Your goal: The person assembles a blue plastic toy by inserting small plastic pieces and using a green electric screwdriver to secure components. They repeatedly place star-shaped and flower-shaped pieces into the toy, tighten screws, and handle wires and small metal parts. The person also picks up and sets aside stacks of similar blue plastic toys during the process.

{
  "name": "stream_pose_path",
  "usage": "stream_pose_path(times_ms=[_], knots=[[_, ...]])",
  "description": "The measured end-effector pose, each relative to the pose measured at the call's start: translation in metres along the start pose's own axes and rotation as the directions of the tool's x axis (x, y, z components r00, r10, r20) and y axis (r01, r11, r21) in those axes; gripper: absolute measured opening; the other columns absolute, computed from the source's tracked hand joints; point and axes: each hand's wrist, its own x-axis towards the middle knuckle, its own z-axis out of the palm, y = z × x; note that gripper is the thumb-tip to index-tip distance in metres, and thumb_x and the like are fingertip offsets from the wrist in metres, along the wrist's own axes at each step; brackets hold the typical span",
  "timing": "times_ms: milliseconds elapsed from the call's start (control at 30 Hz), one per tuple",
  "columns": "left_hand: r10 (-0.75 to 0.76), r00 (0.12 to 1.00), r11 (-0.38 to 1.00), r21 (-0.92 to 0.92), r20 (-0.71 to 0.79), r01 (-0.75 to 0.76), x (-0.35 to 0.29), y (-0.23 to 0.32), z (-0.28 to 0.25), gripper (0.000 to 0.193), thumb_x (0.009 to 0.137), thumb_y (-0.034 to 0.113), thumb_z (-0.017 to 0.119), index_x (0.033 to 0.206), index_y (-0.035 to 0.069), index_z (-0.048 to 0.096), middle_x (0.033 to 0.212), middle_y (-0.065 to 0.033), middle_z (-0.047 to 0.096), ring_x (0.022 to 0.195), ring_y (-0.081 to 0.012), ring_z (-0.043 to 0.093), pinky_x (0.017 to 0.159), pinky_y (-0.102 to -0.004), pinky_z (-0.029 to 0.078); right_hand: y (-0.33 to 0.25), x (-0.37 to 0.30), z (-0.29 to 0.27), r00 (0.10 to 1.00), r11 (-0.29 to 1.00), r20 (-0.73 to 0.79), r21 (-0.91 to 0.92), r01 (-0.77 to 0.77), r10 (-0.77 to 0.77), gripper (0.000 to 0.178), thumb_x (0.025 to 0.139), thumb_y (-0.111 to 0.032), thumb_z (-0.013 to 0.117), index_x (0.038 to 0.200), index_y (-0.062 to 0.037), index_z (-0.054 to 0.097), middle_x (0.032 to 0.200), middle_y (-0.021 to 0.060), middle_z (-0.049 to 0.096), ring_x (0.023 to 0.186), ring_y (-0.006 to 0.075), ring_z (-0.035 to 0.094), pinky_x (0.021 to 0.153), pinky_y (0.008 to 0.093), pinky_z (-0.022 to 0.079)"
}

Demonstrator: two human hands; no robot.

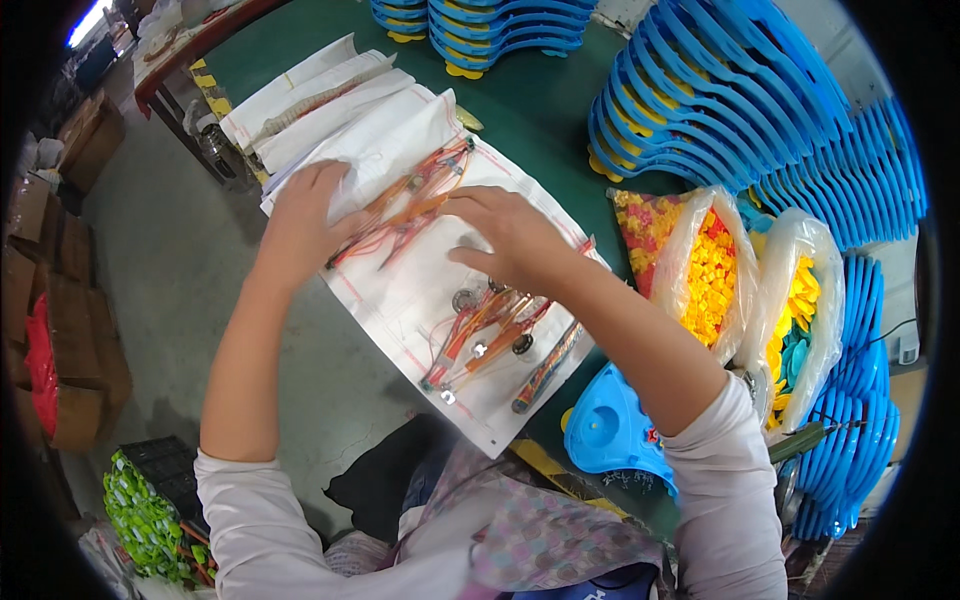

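A white sheet [375, 315] with thin red printed lines lies on the green table, its far part folded in layers. Across it stretches a bundle of red and orange wires [408, 200], partly covered by my hands. My left hand [305, 220] rests at the sheet's left edge, fingers spread, its thumb by the wires. From the right, my right hand [515, 238] reaches over the bundle; its fingers are stretched out, fingertips at the wires, thumb apart. Nearer to me lies a second wire bundle [490, 335] with small round dark discs. Beside it is a rolled multicoloured strip [545, 370].
Stacks of blue plastic parts [710, 100] stand at the far right and back. Open bags hold yellow-orange pieces [710, 280] and yellow and teal pieces [795, 320]. A blue shell [605, 425] sits by my right forearm. Cardboard boxes [75, 350] stand on the floor at left.
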Motion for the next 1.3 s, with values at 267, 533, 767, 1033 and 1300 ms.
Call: stream_pose_path(times_ms=[267, 533, 767, 1033, 1300], knots=[[-0.133, 0.955, 0.945, -0.256, 0.264, 0.202, 0.039, -0.026, -0.016, 0.04, 0.091, 0.019, 0.072, 0.127, 0.003, 0.067, 0.124, -0.0205, 0.068, 0.118, -0.0372, 0.06, 0.102, -0.0421, 0.047, 0.013, 0.076, 0.055, 0.997, 0.995, -0.025, -0.058, 0.075, -0.076, 0.058, 0.089, -0.049, 0.073, 0.131, -0.0096, 0.065, 0.132, 0.0152, 0.059, 0.127, 0.0353, 0.052, 0.112, 0.0477, 0.036], [-0.041, 0.979, 0.951, -0.292, 0.2, 0.1, 0.031, -0.038, -0.005, 0.039, 0.086, 0.017, 0.075, 0.122, 0.006, 0.066, 0.125, -0.0157, 0.065, 0.127, -0.0352, 0.054, 0.113, -0.0486, 0.037, -0.002, 0.049, 0.04, 0.974, 0.992, 0.217, -0.085, 0.09, -0.07, 0.061, 0.08, -0.057, 0.076, 0.127, -0.0195, 0.067, 0.123, 0.0125, 0.061, 0.119, 0.0378, 0.055, 0.106, 0.0581, 0.037], [0.281, 0.947, 0.959, -0.073, 0.158, -0.272, -0.014, 0.029, 0.021, 0.044, 0.076, 0.023, 0.082, 0.113, 0.009, 0.061, 0.148, -0.0166, 0.049, 0.147, -0.0414, 0.035, 0.12, -0.0613, 0.027, -0.024, -0.011, -0.042, 0.903, 0.999, 0.427, 0.018, 0.037, -0.041, 0.058, 0.083, -0.046, 0.079, 0.129, -0.0137, 0.065, 0.126, 0.0132, 0.06, 0.119, 0.0365, 0.057, 0.095, 0.0509, 0.049], [0.452, 0.859, 0.874, -0.313, 0.241, -0.372, -0.045, 0.075, 0.012, 0.026, 0.085, 0.012, 0.073, 0.11, 0.006, 0.068, 0.135, -0.0148, 0.059, 0.135, -0.0371, 0.05, 0.112, -0.0522, 0.042, 0.01, 0.062, -0.01, 0.995, 0.992, -0.022, 0.077, 0.099, -0.098, 0.026, 0.089, -0.019, 0.073, 0.111, -0.0061, 0.068, 0.108, 0.0155, 0.065, 0.099, 0.0356, 0.064, 0.084, 0.0435, 0.053], [-0.013, 0.985, 0.99, -0.142, -0.172, -0.012, 0.035, -0.004, -0.005, 0.023, 0.092, 0.005, 0.067, 0.114, 0.002, 0.063, 0.108, -0.0167, 0.065, 0.105, -0.0383, 0.062, 0.094, -0.0414, 0.05, 0.013, 0.096, 0.049, 0.991, 0.992, -0.045, 0.015, 0.126, -0.125, 0.046, 0.085, -0.039, 0.077, 0.118, -0.0095, 0.068, 0.119, 0.0119, 0.061, 0.116, 0.034, 0.056, 0.101, 0.0451, 0.047]])
